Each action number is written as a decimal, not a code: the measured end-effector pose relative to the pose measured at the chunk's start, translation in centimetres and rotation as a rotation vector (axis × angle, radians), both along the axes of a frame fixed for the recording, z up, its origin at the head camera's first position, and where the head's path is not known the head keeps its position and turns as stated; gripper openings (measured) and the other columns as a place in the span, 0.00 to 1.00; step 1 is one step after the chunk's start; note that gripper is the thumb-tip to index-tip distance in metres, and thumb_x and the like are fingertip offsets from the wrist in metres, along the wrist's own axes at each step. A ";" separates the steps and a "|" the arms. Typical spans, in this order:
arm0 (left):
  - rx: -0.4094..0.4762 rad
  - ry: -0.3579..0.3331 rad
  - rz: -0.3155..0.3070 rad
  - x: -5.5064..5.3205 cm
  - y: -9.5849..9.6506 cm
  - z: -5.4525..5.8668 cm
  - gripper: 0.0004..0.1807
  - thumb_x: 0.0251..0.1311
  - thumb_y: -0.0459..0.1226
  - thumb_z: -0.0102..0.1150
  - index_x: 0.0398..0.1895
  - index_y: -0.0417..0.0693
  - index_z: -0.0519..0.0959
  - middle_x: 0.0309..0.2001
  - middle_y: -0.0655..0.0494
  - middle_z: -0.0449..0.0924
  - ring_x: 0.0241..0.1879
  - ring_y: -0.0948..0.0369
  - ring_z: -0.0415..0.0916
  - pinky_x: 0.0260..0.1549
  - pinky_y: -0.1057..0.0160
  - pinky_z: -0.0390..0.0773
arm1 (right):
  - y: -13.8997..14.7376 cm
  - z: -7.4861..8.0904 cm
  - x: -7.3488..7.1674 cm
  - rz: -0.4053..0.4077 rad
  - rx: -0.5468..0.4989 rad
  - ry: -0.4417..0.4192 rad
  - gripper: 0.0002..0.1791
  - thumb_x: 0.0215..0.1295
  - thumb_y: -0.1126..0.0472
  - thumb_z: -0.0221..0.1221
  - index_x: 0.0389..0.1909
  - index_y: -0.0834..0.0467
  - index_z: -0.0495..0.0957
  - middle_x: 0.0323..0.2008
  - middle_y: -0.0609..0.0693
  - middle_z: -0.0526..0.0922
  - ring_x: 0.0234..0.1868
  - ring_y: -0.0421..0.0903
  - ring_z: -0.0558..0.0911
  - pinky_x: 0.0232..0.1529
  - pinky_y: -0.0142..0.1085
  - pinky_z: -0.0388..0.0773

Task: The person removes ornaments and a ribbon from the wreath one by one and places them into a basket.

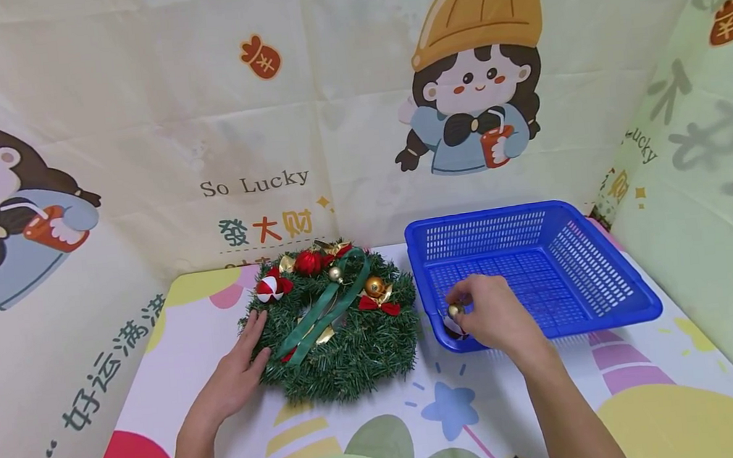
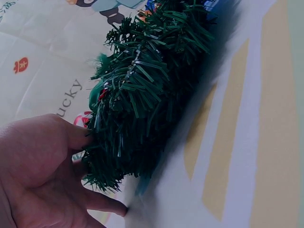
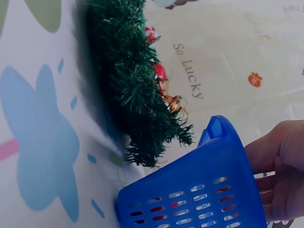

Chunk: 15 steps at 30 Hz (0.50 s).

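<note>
Wreath (image 1: 352,365) flat, ribbon (image 1: 304,327) slanting far-right

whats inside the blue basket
In the basket, near left corner, a dark-and-white piece shows below the gold ball the right grip pinches. The grip covers part of that corner; anything behind it is hidden.

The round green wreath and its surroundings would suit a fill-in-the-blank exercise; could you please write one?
In the head view, the rectangular blue plastic basket stands to the ____ of the round green wreath.
The long, flat ribbon across the wreath is ____.
The right hand pinches a small, round, ____-coloured bauble.
Missing words: right; green; gold.
</note>
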<state>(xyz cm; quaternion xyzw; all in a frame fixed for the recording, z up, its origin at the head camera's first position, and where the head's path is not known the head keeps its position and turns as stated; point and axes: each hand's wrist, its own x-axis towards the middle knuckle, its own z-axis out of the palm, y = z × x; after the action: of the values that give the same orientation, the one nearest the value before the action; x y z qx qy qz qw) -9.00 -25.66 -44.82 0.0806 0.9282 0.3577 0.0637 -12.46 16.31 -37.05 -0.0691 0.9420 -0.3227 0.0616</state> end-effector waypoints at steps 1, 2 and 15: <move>0.000 0.001 0.000 0.0 0.0 0.0 0.37 0.82 0.42 0.46 0.86 0.50 0.45 0.86 0.42 0.35 0.81 0.32 0.42 0.73 0.27 0.52 | 0.0 0.0 0.0 0.002 0.004 -0.005 0.10 0.63 0.70 0.67 0.45 0.61 0.89 0.44 0.57 0.89 0.53 0.60 0.84 0.43 0.47 0.88; 0.000 0.001 0.000 0.0 0.0 0.0 0.36 0.82 0.42 0.46 0.86 0.49 0.45 0.86 0.42 0.35 0.81 0.32 0.42 0.73 0.27 0.52 | 0.0 -0.1 -0.1 0.006 0.008 -0.010 0.10 0.63 0.70 0.67 0.45 0.61 0.89 0.43 0.57 0.89 0.52 0.60 0.84 0.43 0.46 0.88; -0.001 -0.004 0.002 0.0 0.0 0.0 0.37 0.82 0.42 0.46 0.86 0.49 0.45 0.86 0.43 0.35 0.81 0.33 0.41 0.73 0.28 0.52 | 0.1 -0.6 -0.3 0.038 0.055 -0.060 0.11 0.59 0.73 0.66 0.43 0.64 0.89 0.40 0.57 0.90 0.41 0.52 0.86 0.42 0.47 0.88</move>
<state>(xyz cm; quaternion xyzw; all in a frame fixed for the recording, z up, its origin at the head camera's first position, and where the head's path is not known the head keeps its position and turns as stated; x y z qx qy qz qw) -9.01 -25.69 -44.77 0.0789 0.9283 0.3575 0.0654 -12.72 16.40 -37.63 -0.0755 0.9468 -0.2972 0.0979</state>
